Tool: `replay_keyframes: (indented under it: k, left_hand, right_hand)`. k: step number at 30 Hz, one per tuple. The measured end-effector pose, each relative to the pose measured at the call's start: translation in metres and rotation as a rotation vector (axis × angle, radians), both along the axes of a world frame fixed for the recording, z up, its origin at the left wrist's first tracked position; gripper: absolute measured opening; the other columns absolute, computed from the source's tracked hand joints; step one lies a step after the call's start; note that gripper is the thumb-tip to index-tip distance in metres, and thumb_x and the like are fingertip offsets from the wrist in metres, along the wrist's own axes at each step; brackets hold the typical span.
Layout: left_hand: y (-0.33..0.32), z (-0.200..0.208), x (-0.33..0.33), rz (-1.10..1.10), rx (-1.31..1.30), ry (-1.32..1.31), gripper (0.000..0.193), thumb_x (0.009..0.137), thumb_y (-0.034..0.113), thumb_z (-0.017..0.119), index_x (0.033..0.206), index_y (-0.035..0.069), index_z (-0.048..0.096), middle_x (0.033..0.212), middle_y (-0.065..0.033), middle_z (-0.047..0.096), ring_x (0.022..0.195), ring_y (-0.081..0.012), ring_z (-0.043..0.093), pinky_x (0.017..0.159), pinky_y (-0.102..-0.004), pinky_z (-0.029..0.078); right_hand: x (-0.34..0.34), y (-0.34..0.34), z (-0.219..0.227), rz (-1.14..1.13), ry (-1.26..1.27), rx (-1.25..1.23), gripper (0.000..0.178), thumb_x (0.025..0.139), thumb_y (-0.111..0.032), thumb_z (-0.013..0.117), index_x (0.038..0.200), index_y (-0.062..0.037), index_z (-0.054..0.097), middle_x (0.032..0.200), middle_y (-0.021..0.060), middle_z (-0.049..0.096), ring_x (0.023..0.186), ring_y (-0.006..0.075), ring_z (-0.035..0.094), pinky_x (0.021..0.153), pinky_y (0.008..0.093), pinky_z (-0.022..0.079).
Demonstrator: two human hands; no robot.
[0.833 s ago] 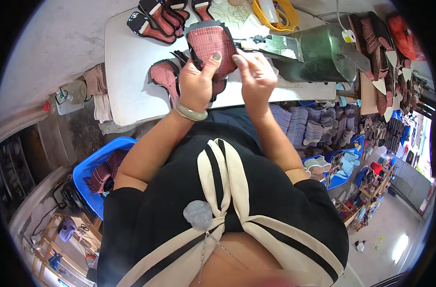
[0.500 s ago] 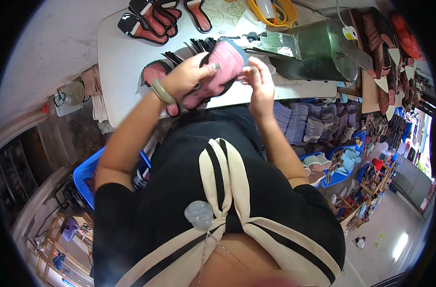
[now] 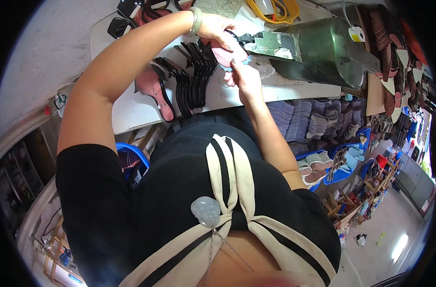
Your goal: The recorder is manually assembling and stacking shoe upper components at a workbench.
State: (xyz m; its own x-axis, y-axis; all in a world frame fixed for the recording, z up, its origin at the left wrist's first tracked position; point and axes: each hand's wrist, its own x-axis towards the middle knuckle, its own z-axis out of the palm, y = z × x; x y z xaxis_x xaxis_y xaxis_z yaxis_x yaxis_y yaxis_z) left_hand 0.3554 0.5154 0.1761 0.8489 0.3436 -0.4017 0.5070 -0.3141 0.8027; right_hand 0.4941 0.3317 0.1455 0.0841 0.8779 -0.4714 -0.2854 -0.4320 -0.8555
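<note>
A pink insole [image 3: 222, 55] with a light blue edge is held at the narrow end of the green machine's arm [image 3: 275, 45]. My left hand [image 3: 215, 26] reaches over its far side, fingers bent down and closed on it. From the near side, my right hand [image 3: 247, 80] pinches the blue edge with thumb and fingers. The insole's far end is hidden by my left hand and the machine. Left of my hands, several black-edged insoles [image 3: 196, 76] stand on edge in a row. Beside them lies a pink insole with a black rim [image 3: 153, 88].
The green machine body [image 3: 318, 50] takes up the right of the white table [image 3: 127, 112]. A yellow basket [image 3: 294, 12] stands at the back. More black-edged pieces [image 3: 120, 26] lie far left. Below are stacks of grey striped insoles [image 3: 301, 119] and blue bins [image 3: 141, 155].
Both hands have carried the insole to the machine's arm, and it has turned. My left arm has swung far forward over the table. My right hand now grips the near edge.
</note>
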Motion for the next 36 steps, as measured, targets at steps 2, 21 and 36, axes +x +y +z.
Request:
replay_keyframes:
  k: [2,21,36]
  left_hand:
    - [0.002,0.012,0.004,0.012,0.02,0.026,0.062,0.072,0.031,0.072,0.12,0.005,0.043,0.093,-0.006,0.058,0.074,-0.01,0.054,0.049,-0.024,0.047]
    - [-0.033,0.008,-0.01,0.295,-0.129,-0.086,0.035,0.085,0.016,0.061,0.118,0.006,0.053,0.087,-0.0015,0.06,0.068,-0.0053,0.053,0.053,-0.0205,0.045]
    - [-0.08,0.001,-0.004,0.892,-0.274,-0.158,0.041,0.085,0.02,0.061,0.122,0.008,0.051,0.081,-0.0053,0.059,0.053,-0.0083,0.05,0.042,-0.021,0.043]
  right_hand:
    - [0.001,0.005,-0.004,-0.008,0.079,-0.003,0.035,0.088,-0.032,0.059,0.076,0.0012,0.062,0.063,0.0093,0.063,0.048,0.0113,0.054,0.047,0.0216,0.041]
    - [0.01,0.029,0.007,-0.106,-0.038,0.009,0.019,0.084,-0.019,0.064,0.076,-0.0019,0.065,0.057,0.0029,0.058,0.042,0.0058,0.045,0.041,0.0196,0.034]
    - [-0.006,-0.001,0.002,0.128,0.033,0.034,0.034,0.087,-0.032,0.06,0.093,0.0007,0.066,0.078,0.0092,0.067,0.067,0.0134,0.062,0.063,0.0233,0.047]
